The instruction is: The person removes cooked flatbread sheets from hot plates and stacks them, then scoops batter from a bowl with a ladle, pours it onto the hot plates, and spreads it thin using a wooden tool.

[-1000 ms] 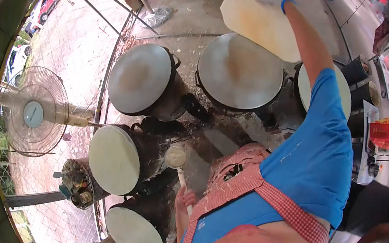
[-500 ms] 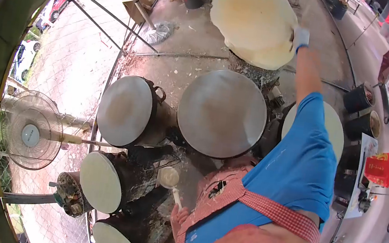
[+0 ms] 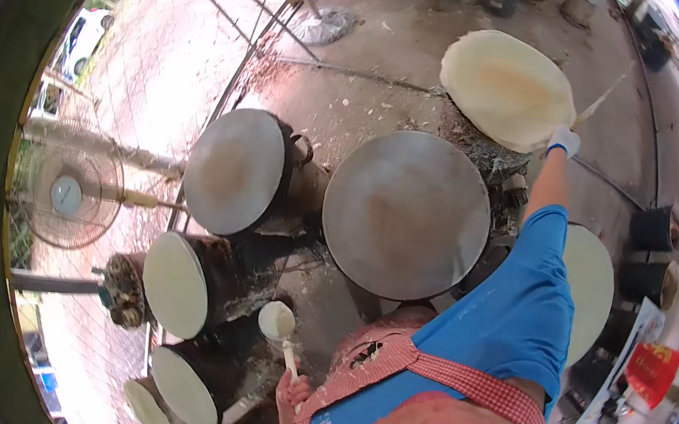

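Right hand (image 3: 563,140), white glove, arm fully extended to the far right. It sits at the near-right edge of a large round pale sheet (image 3: 507,88), cream with a browner centre, which lies over a rough grey mound far of the big griddle. Fingers look closed at the sheet's rim, next to a thin pale stick (image 3: 601,99) that runs up and right from the glove. Cannot tell whether the grip is on the stick, the sheet edge, or both; too small.

Left hand (image 3: 291,394), bare, near centre, low by the apron. Fingers wrapped around the handle of a white ladle (image 3: 277,321). Bowl points far, looks filled with pale batter, and hovers between the dark stoves.

Around them:
- big round grey griddle (image 3: 406,212), centre, bare surface with a faint brown patch.
- second grey griddle (image 3: 235,171) to its left, on a black stove with a side handle.
- three smaller rounds coated pale, stacked down the near left: (image 3: 176,283), (image 3: 184,375), (image 3: 146,408).
- another pale-coated round (image 3: 592,284) right, partly hidden by the blue sleeve.
- standing fan (image 3: 67,195) far left, behind a wire fence.
- black pots (image 3: 655,228) right edge.
- red-check apron (image 3: 455,375) over the blue shirt.
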